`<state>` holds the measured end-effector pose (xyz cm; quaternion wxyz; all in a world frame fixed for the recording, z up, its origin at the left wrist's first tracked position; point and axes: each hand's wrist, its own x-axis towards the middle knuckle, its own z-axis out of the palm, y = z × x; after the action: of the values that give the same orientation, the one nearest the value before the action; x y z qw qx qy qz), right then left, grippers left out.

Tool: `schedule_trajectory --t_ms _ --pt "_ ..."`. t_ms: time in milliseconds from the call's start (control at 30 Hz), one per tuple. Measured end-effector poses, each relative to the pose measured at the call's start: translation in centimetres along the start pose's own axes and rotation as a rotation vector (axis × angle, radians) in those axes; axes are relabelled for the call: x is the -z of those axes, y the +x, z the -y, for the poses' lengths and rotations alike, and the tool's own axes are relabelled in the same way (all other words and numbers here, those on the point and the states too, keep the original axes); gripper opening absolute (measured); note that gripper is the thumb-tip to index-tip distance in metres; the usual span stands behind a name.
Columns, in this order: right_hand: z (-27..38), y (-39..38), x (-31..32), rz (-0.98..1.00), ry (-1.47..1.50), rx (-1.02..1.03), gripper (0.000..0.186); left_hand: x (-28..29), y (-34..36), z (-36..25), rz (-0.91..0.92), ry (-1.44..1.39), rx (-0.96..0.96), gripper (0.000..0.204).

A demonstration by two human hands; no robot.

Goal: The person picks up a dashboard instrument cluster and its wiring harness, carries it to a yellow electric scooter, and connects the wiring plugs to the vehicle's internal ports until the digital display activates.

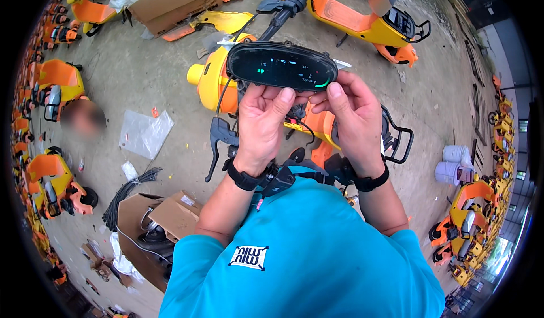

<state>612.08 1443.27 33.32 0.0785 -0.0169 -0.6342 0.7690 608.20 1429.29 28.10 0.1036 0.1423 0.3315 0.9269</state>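
A long black oval scooter instrument display [277, 66], lit with green and white marks, is held up in front of me. My left hand [262, 120] grips its lower edge left of the middle, thumb towards the screen. My right hand [356, 113] is closed on its lower right end in the same way. Behind the display stands a yellow and orange scooter [214, 88], partly hidden by my hands and the display. Its black handlebar [277, 22] reaches up past the display, and a black brake lever [215, 148] hangs left of my left wrist.
An open cardboard box [129, 219] with black parts sits at lower left, beside a black cable bundle [122, 196]. A clear plastic sheet [146, 134] lies on the floor. Another scooter [345, 15] stands ahead; white buckets [447, 172] are at right. Scooter rows line both sides.
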Motion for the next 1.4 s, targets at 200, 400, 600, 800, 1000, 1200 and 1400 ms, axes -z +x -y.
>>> schedule_trajectory --t_ms 200,400,600,800,1000,1200,1400 --pt "-0.2 0.0 0.1 -0.035 -0.001 0.03 0.028 -0.3 -0.1 0.3 0.0 -0.011 0.016 0.027" --pt "0.2 -0.1 0.1 -0.038 -0.002 0.034 0.031 -0.4 -0.1 0.5 -0.021 0.003 0.031 0.028" --pt "0.7 -0.1 -0.1 -0.127 -0.093 0.024 0.052 -0.8 -0.3 0.7 -0.051 0.057 0.029 0.028" --pt "0.8 0.2 -0.7 -0.082 -0.221 0.099 0.066 -1.0 -0.6 0.9 -0.062 0.009 0.023 0.031" --pt "0.4 0.6 -0.8 -0.093 -0.215 0.113 0.048 -1.1 -0.7 0.9 -0.058 -0.006 0.024 0.03" --pt "1.1 0.4 -0.6 -0.143 -0.353 0.089 0.027 -0.7 -0.9 0.7 0.002 0.036 0.053 0.029" --pt "1.4 0.7 -0.5 -0.147 -0.297 0.112 0.028 -0.5 -1.0 0.5 -0.008 0.057 0.057 0.028"
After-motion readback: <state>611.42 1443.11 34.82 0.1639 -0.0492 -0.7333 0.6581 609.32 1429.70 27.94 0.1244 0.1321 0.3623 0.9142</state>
